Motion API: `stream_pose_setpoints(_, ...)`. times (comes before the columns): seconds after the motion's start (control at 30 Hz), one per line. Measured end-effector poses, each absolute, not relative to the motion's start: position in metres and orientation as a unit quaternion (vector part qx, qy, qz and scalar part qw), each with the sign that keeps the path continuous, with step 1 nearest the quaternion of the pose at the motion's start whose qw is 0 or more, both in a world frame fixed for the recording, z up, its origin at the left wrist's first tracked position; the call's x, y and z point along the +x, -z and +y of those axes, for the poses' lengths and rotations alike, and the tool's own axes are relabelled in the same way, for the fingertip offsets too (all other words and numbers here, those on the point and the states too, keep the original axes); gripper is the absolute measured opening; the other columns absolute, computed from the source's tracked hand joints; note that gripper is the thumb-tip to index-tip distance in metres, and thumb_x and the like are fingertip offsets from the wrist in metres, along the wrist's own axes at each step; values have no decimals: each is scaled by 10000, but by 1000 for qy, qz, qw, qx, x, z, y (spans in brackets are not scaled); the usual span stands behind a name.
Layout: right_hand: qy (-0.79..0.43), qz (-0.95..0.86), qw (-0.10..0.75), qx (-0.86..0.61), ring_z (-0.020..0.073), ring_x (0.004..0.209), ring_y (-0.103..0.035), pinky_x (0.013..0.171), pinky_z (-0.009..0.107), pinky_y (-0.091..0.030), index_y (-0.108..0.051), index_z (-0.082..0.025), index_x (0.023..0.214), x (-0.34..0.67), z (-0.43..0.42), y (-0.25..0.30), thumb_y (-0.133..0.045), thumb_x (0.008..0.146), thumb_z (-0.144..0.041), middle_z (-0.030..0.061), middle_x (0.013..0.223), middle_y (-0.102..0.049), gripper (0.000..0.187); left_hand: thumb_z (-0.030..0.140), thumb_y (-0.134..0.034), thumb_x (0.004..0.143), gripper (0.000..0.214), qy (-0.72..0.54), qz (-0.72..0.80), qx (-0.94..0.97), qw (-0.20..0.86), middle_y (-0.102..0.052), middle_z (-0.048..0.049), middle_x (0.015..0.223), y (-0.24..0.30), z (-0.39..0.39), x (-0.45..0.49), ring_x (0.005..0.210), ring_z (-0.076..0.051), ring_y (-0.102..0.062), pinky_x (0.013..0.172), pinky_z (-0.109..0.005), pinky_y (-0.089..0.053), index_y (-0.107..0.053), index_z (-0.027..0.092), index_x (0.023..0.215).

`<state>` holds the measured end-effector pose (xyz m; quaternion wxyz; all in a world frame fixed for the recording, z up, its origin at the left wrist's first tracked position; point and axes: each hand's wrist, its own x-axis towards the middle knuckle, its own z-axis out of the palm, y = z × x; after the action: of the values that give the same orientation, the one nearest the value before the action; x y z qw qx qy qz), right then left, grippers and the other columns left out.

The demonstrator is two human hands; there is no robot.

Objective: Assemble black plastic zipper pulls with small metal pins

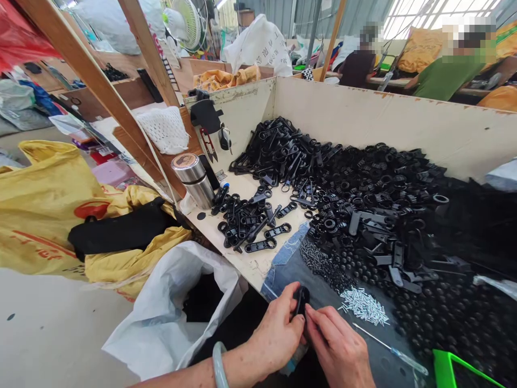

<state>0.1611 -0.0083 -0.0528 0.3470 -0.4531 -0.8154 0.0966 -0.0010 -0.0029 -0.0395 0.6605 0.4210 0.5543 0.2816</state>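
My left hand [278, 331], with a pale green bangle on its wrist, is closed around a small black plastic part [301, 299] at the near edge of the work table. My right hand [337, 345] pinches the same part from the right, fingertips pressed against it. Just to the right lie a small heap of short silver pins [363, 305] and a thin screwdriver [390, 348]. A heap of tiny dark screws [321, 264] lies beyond the hands.
Heaps of black plastic straps and rings [363, 199] fill the walled white table [363, 116]. A steel flask [194, 179] stands at its left edge. A white bag [169, 307] and yellow bags [40, 210] lie left. A green tray corner [448, 369] shows lower right. Two people sit behind.
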Motion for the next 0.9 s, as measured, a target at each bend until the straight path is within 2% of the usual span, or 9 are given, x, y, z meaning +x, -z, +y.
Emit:
stream_pose_setpoints(0.13, -78, -817, 342, -458, 125, 628, -675, 598, 207, -548, -680, -206, 1023, 159, -4, 50, -454, 1060, -237, 16, 748, -654, 231, 207, -539, 855, 663, -283, 560, 411, 661, -641, -91, 1090, 42, -4, -1, 794, -170, -625, 722, -291, -505, -436, 208, 1510)
stream_pose_setpoints(0.37, -55, -839, 306, -447, 115, 609, -660, 570, 211, -517, -684, -206, 952, 162, 2, 46, -373, 1090, -289, 18, 742, -646, 351, 195, -541, 836, 710, -290, 534, 418, 675, -652, -48, 918, 41, 2, -3, 667, -158, -610, 624, -281, -496, -394, 181, 1530)
stream_pose_setpoints(0.6, -54, -870, 231, -432, 110, 560, -616, 533, 229, -454, -653, -224, 899, 169, 13, 49, -326, 1094, -279, 1, 722, -596, 385, 205, -549, 841, 690, -304, 520, 452, 658, -694, -76, 996, 60, 0, -4, 669, -169, -665, 660, -304, -536, -436, 215, 1522)
stream_pose_setpoints(0.8, -12, -906, 151, -395, 122, 553, -583, 512, 245, -421, -581, -218, 813, 166, 25, 49, -449, 1006, -143, -1, 720, -565, 246, 177, -525, 826, 680, -295, 532, 493, 622, -672, -33, 832, 55, 3, -5, 669, -188, -647, 665, -318, -519, -465, 198, 1503)
stream_pose_setpoints(0.9, 29, -912, 105, -395, 146, 595, -585, 518, 263, -418, -569, -212, 793, 155, 25, 45, -574, 930, -109, 14, 730, -582, 171, 172, -567, 787, 736, -307, 515, 464, 652, -659, -33, 873, 52, 6, -6, 719, -184, -628, 667, -305, -489, -436, 169, 1511)
